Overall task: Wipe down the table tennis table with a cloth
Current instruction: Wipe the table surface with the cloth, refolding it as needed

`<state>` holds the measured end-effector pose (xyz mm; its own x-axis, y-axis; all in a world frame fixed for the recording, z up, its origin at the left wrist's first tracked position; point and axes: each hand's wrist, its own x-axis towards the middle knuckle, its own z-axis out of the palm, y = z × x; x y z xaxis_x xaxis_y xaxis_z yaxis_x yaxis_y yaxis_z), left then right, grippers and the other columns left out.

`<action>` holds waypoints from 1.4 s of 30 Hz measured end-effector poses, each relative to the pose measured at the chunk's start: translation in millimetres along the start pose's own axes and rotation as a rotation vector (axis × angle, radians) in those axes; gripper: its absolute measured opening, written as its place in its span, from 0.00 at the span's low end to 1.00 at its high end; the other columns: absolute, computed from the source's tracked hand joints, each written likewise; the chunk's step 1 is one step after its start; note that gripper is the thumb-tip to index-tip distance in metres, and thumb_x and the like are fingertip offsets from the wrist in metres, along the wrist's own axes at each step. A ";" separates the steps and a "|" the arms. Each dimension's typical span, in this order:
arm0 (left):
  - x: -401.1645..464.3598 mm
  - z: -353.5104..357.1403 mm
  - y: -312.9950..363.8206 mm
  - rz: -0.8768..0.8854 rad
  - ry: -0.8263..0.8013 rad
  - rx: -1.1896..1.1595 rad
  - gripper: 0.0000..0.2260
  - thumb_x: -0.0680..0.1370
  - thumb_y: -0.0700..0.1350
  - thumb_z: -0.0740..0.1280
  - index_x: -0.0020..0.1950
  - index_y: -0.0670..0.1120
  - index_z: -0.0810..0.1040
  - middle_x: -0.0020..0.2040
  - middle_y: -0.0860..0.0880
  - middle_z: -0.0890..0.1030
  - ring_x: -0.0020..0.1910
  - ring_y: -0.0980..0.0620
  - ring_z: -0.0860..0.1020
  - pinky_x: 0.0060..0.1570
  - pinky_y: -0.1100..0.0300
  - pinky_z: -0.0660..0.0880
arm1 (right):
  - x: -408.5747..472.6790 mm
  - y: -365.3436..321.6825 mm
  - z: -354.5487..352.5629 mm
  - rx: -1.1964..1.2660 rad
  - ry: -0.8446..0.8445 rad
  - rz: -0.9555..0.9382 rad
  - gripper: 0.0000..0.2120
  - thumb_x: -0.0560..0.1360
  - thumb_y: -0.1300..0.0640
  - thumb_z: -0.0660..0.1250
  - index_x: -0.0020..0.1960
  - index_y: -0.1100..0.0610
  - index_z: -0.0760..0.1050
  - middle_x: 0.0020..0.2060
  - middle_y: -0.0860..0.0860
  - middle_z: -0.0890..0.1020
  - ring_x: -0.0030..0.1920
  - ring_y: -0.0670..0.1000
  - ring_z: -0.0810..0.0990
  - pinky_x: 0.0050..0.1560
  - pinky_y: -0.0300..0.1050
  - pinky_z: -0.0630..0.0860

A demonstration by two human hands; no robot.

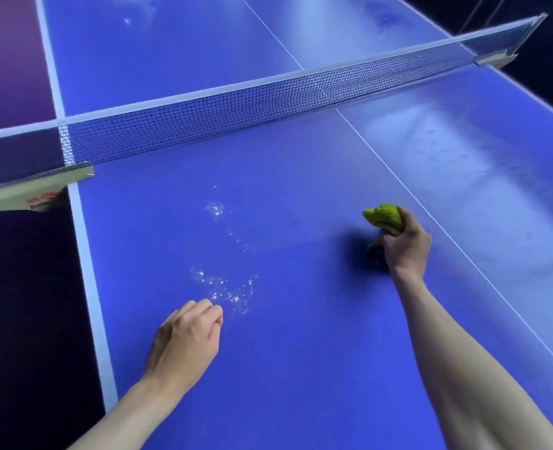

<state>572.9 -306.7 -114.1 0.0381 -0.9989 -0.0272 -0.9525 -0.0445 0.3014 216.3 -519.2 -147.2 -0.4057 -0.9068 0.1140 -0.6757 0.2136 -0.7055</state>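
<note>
Green cloth (385, 219), bunched into a wad, gripped in right hand (405, 243) just above blue table tennis table (301, 352), right of centre on near half, beside white centre line (437, 222). Dark shadow on surface directly beneath cloth. Right fingers curled tightly around wad, one end protruding toward far left. Left hand (184, 342) nearer and to the left, fingers loosely curled, holding nothing, knuckles over the surface; contact with surface not discernible. Scattered water droplets (226, 287) glistening just beyond left fingertips, trailing toward net (268, 102). Net stretched across table at far side, clamp bracket (34, 190) at left edge. White border stripe (90, 271) along left side. Right half of table paler, streaked with glare.
</note>
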 end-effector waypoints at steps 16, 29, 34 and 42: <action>-64.5 -38.9 -99.0 0.050 0.156 -0.104 0.09 0.75 0.42 0.54 0.36 0.49 0.70 0.33 0.54 0.69 0.33 0.51 0.71 0.32 0.56 0.71 | -242.2 -119.4 120.5 -0.021 -0.149 -0.230 0.26 0.65 0.60 0.75 0.61 0.46 0.79 0.59 0.41 0.84 0.57 0.49 0.83 0.48 0.44 0.74; -163.4 -80.9 -197.3 0.056 0.225 -0.081 0.10 0.76 0.42 0.57 0.36 0.49 0.73 0.34 0.54 0.72 0.34 0.51 0.71 0.32 0.55 0.70 | -461.4 -235.1 155.9 0.290 -0.554 -0.149 0.23 0.67 0.61 0.70 0.60 0.45 0.80 0.47 0.40 0.86 0.46 0.42 0.83 0.49 0.41 0.80; -165.8 -83.6 -202.3 0.038 0.218 -0.101 0.12 0.75 0.42 0.55 0.35 0.49 0.73 0.33 0.55 0.71 0.33 0.52 0.71 0.31 0.58 0.68 | -412.5 -227.0 112.2 0.481 -0.389 0.028 0.24 0.70 0.65 0.70 0.60 0.44 0.83 0.48 0.40 0.87 0.50 0.42 0.85 0.53 0.39 0.81; -161.9 -72.1 -207.7 -0.011 0.192 -0.128 0.12 0.75 0.42 0.53 0.34 0.50 0.72 0.31 0.55 0.70 0.32 0.53 0.70 0.31 0.58 0.70 | -365.8 -186.1 125.3 0.235 -0.167 0.138 0.31 0.68 0.68 0.66 0.66 0.44 0.80 0.59 0.44 0.84 0.59 0.51 0.83 0.64 0.51 0.78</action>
<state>786.4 -136.8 -103.6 0.1162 -0.9823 0.1469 -0.9062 -0.0443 0.4206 567.6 -272.8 -145.2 -0.3635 -0.9266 -0.0966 -0.4530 0.2664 -0.8508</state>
